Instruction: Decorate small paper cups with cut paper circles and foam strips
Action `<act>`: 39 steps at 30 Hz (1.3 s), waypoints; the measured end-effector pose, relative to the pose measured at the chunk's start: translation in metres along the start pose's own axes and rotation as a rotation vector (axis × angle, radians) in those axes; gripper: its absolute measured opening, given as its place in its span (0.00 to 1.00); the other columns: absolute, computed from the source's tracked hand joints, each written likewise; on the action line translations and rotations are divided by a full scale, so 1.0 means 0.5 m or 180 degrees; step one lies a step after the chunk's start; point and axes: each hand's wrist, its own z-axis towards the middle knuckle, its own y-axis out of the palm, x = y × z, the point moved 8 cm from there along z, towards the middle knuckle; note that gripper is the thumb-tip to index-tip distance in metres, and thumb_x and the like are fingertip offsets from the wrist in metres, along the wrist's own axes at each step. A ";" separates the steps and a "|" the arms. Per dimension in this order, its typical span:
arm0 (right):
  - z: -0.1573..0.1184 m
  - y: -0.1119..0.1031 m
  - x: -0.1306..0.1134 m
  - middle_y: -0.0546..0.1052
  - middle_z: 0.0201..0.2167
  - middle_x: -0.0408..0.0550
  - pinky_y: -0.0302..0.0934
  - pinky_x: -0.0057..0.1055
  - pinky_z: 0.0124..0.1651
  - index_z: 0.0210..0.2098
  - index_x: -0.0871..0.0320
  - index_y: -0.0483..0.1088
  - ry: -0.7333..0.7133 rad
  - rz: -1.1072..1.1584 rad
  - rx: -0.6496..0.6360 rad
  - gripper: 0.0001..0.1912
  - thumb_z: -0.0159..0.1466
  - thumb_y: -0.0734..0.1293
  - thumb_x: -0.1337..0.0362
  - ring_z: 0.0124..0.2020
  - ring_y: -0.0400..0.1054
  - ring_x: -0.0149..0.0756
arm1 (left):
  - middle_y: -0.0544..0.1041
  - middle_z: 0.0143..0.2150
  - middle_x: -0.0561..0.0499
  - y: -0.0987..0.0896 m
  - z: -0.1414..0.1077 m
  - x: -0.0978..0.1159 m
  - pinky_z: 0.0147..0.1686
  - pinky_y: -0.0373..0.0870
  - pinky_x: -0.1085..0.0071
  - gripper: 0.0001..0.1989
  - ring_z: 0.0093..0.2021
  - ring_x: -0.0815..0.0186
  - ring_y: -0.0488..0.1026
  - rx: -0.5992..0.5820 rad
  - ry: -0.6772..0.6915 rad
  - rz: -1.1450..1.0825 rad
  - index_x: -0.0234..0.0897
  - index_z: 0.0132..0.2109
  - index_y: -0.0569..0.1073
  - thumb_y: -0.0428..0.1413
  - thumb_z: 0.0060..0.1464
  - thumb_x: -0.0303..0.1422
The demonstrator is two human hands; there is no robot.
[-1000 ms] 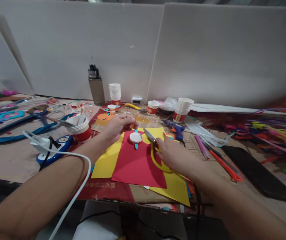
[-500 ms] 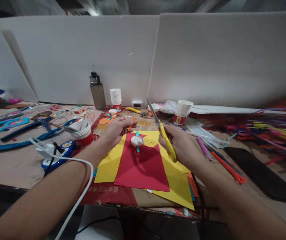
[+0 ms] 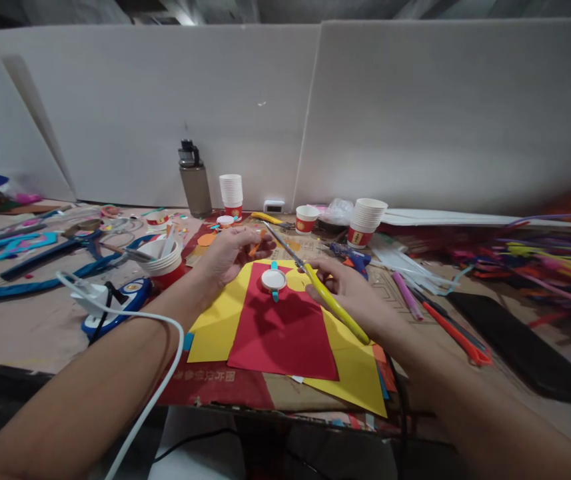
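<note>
My left hand (image 3: pixel 231 255) pinches a small orange paper piece (image 3: pixel 256 245) above the far edge of the yellow paper (image 3: pixel 215 327). My right hand (image 3: pixel 342 287) grips yellow-handled scissors (image 3: pixel 328 293), whose blades point up and left toward that orange piece. Between the hands, a small round white piece (image 3: pixel 274 281) with turquoise tabs above and below lies on the red paper (image 3: pixel 285 340). The red sheet rests on the yellow one. Past my right hand lies a blue glue gun (image 3: pixel 352 256), partly hidden.
On the left stand a nest of paper cups (image 3: pixel 162 267) holding tools and a blue device (image 3: pixel 132 297) with a white cable. Stacked cups (image 3: pixel 366 217) and a bottle (image 3: pixel 195 183) stand behind. A black phone-like slab (image 3: pixel 525 347) and red-handled tool (image 3: pixel 458 333) lie right.
The scissors have swung left and down, bringing their tips near the orange piece. My left hand has shifted slightly, still pinching it. The glue gun behind my right hand now shows.
</note>
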 end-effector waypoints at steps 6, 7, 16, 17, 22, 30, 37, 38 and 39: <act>0.003 0.004 0.014 0.70 0.28 0.43 0.58 0.27 0.29 0.41 0.58 0.71 0.0063 0.0011 -0.0110 0.14 0.57 0.67 0.58 0.27 0.62 0.30 | 0.77 0.30 0.45 0.004 -0.001 0.002 0.42 0.74 0.61 0.02 0.33 0.63 0.76 -0.0083 0.0005 -0.0004 0.30 0.25 0.73 0.59 0.38 0.24; 0.004 0.003 0.014 0.69 0.27 0.42 0.56 0.26 0.28 0.41 0.58 0.71 0.0061 -0.0009 -0.0126 0.14 0.58 0.67 0.57 0.25 0.61 0.30 | 0.77 0.30 0.45 0.003 -0.001 0.001 0.42 0.74 0.61 0.02 0.33 0.63 0.76 -0.0088 -0.0007 0.0016 0.29 0.25 0.73 0.59 0.38 0.24; 0.001 -0.001 -0.008 0.65 0.20 0.39 0.49 0.25 0.22 0.37 0.60 0.75 0.0131 -0.0176 -0.0294 0.12 0.58 0.66 0.59 0.19 0.55 0.26 | 0.76 0.27 0.46 0.011 -0.002 0.003 0.40 0.74 0.64 0.02 0.32 0.65 0.75 -0.0215 -0.0027 0.0112 0.30 0.23 0.74 0.60 0.37 0.25; 0.000 -0.002 -0.010 0.65 0.19 0.38 0.49 0.25 0.22 0.36 0.59 0.75 0.0149 -0.0186 -0.0304 0.11 0.57 0.66 0.60 0.18 0.55 0.25 | 0.76 0.27 0.46 0.011 -0.002 0.002 0.40 0.74 0.63 0.02 0.31 0.65 0.75 -0.0200 -0.0038 0.0116 0.30 0.22 0.73 0.60 0.36 0.25; -0.004 -0.006 -0.021 0.65 0.17 0.38 0.49 0.24 0.22 0.34 0.60 0.75 0.0119 -0.0284 -0.0316 0.10 0.57 0.64 0.62 0.17 0.56 0.25 | 0.77 0.27 0.47 0.009 0.000 -0.004 0.41 0.75 0.61 0.03 0.30 0.65 0.75 -0.0219 -0.0075 0.0185 0.31 0.22 0.72 0.60 0.35 0.25; -0.004 -0.007 -0.026 0.67 0.18 0.39 0.50 0.24 0.22 0.32 0.59 0.75 0.0017 -0.0371 -0.0331 0.09 0.56 0.64 0.65 0.18 0.58 0.26 | 0.77 0.28 0.48 0.005 0.001 -0.005 0.40 0.74 0.63 0.05 0.31 0.65 0.75 -0.0184 -0.0068 0.0280 0.33 0.21 0.70 0.60 0.35 0.26; -0.003 -0.009 -0.031 0.67 0.17 0.40 0.49 0.25 0.22 0.30 0.60 0.74 -0.0053 -0.0614 -0.0339 0.09 0.57 0.63 0.64 0.18 0.57 0.26 | 0.77 0.27 0.49 0.004 0.003 -0.007 0.40 0.74 0.62 0.07 0.30 0.66 0.75 -0.0205 -0.0079 0.0267 0.33 0.21 0.69 0.61 0.35 0.27; -0.003 -0.009 -0.031 0.67 0.17 0.40 0.49 0.25 0.22 0.31 0.60 0.75 -0.0053 -0.0618 -0.0344 0.10 0.57 0.63 0.64 0.18 0.57 0.26 | 0.77 0.27 0.49 0.004 0.003 -0.007 0.39 0.74 0.63 0.07 0.30 0.66 0.75 -0.0217 -0.0083 0.0255 0.33 0.21 0.69 0.61 0.35 0.27; -0.002 -0.009 -0.031 0.67 0.17 0.40 0.49 0.25 0.22 0.32 0.60 0.75 -0.0060 -0.0621 -0.0349 0.10 0.57 0.63 0.64 0.18 0.57 0.27 | 0.77 0.27 0.48 0.004 0.004 -0.008 0.39 0.74 0.63 0.07 0.30 0.65 0.75 -0.0233 -0.0084 0.0247 0.33 0.21 0.69 0.61 0.35 0.27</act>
